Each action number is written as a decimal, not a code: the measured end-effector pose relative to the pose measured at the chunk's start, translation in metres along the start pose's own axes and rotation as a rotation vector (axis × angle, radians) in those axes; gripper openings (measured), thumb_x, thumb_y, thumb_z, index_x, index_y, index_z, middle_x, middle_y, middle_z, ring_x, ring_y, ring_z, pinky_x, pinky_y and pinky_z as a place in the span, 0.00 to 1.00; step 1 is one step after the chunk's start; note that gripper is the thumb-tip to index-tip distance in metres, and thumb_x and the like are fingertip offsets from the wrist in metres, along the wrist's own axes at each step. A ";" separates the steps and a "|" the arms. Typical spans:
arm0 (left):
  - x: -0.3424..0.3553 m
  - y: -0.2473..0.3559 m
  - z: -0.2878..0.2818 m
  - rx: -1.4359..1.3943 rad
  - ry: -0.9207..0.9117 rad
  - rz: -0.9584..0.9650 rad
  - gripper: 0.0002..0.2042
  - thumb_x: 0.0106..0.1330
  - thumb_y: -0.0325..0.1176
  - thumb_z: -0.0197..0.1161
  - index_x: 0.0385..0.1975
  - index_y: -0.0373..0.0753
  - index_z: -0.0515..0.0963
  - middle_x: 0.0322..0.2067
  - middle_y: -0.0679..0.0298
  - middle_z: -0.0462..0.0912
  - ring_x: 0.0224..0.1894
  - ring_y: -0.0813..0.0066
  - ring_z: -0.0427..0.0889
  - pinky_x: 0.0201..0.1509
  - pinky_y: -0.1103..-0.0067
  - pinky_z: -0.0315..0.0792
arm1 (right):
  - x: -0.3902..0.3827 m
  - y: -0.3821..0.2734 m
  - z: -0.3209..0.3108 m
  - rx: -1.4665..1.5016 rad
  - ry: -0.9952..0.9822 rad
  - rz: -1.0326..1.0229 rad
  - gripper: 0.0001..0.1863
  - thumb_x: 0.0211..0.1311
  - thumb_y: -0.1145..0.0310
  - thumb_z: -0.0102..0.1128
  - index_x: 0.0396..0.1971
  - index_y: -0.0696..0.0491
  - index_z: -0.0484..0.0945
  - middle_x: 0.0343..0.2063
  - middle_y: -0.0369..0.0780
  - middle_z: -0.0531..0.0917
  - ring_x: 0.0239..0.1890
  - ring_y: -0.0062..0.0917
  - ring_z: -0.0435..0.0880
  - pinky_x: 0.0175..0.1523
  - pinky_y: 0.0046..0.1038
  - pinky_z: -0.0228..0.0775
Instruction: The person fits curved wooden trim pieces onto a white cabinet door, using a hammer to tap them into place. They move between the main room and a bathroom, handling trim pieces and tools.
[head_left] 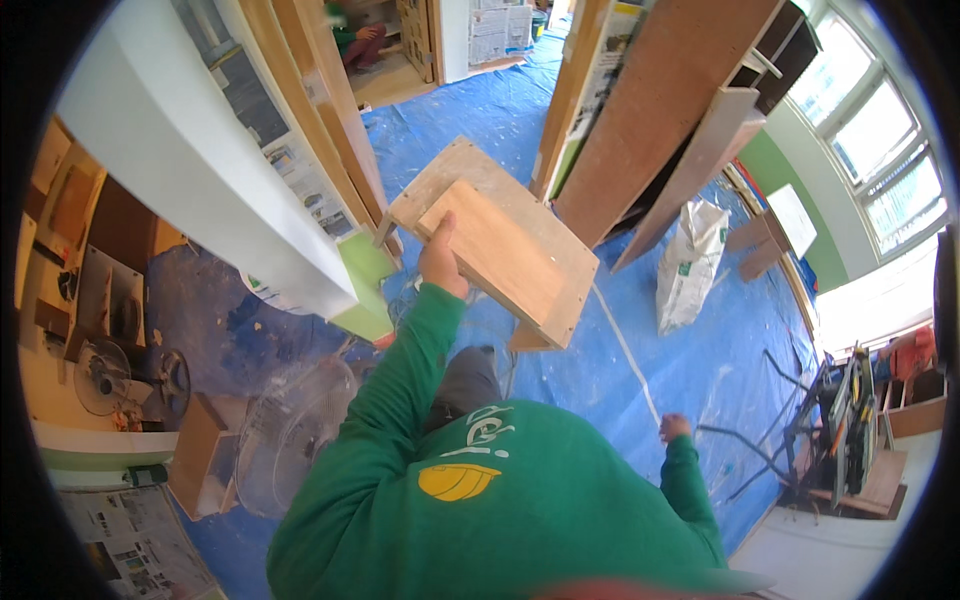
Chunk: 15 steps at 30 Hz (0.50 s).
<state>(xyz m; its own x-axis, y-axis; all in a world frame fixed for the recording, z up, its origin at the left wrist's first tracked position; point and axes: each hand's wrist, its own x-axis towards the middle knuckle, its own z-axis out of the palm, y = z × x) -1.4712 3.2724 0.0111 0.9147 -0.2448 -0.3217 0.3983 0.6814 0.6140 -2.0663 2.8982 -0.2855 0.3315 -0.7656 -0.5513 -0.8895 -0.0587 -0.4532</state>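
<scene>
My left hand (441,262) is closed on the near-left edge of a light wooden board (500,243), its thumb lying over the top. That board rests flat against a low wooden bench (455,160) with short end pieces, set at a slant in front of me. Whether the fingers also grip the bench is hidden. Out to my right side, my right hand (675,427) hangs low over the tarp with fingers curled and nothing visible in them. A pale line (625,345) crosses the tarp toward that hand; I cannot tell whether it is tape or a seam.
Blue tarp (450,110) covers the floor. Large boards (660,110) lean at the right of the doorway, near a white sack (692,265). Folded metal frames (840,430) stand at right. A fan guard (295,440) lies at left. Someone in green crouches in the far room (360,40).
</scene>
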 end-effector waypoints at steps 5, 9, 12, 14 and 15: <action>0.143 -0.001 -0.007 -0.055 0.137 0.051 0.28 0.68 0.43 0.69 0.64 0.37 0.71 0.59 0.60 0.78 0.59 0.62 0.79 0.62 0.66 0.74 | 0.113 -0.292 -0.003 0.279 0.031 -0.202 0.13 0.65 0.59 0.64 0.39 0.54 0.84 0.23 0.39 0.85 0.22 0.25 0.83 0.26 0.30 0.74; 0.246 -0.001 0.012 -0.123 0.247 -0.083 0.30 0.70 0.48 0.67 0.66 0.40 0.68 0.60 0.60 0.76 0.61 0.64 0.77 0.64 0.66 0.73 | 0.149 -0.379 0.018 -0.029 -0.117 -0.182 0.13 0.65 0.59 0.65 0.40 0.53 0.85 0.25 0.40 0.87 0.25 0.26 0.85 0.34 0.32 0.79; 0.318 0.008 0.036 -0.204 0.376 -0.099 0.31 0.69 0.50 0.67 0.66 0.40 0.68 0.61 0.59 0.76 0.63 0.63 0.75 0.65 0.65 0.72 | 0.178 -0.414 0.029 -0.114 -0.318 -0.166 0.14 0.65 0.57 0.65 0.40 0.53 0.86 0.26 0.39 0.87 0.25 0.27 0.85 0.35 0.34 0.79; 0.366 0.015 0.043 -0.236 0.423 -0.058 0.32 0.69 0.53 0.67 0.66 0.40 0.68 0.62 0.58 0.74 0.63 0.62 0.74 0.66 0.63 0.71 | 0.194 -0.447 0.044 -0.100 -0.339 -0.090 0.15 0.65 0.56 0.64 0.41 0.53 0.86 0.26 0.39 0.87 0.25 0.27 0.86 0.36 0.34 0.80; 0.390 0.020 0.045 -0.252 0.448 -0.033 0.33 0.69 0.54 0.66 0.66 0.40 0.68 0.62 0.58 0.74 0.64 0.61 0.73 0.67 0.63 0.71 | 0.202 -0.464 0.055 -0.095 -0.354 -0.054 0.16 0.65 0.56 0.64 0.41 0.53 0.86 0.26 0.38 0.87 0.26 0.27 0.86 0.36 0.34 0.80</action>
<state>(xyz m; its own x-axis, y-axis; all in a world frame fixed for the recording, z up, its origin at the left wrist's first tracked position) -1.1030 3.1594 -0.0698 0.7606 0.0135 -0.6490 0.3467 0.8368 0.4237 -1.5698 2.8061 -0.2253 0.4526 -0.4913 -0.7441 -0.8873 -0.1653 -0.4306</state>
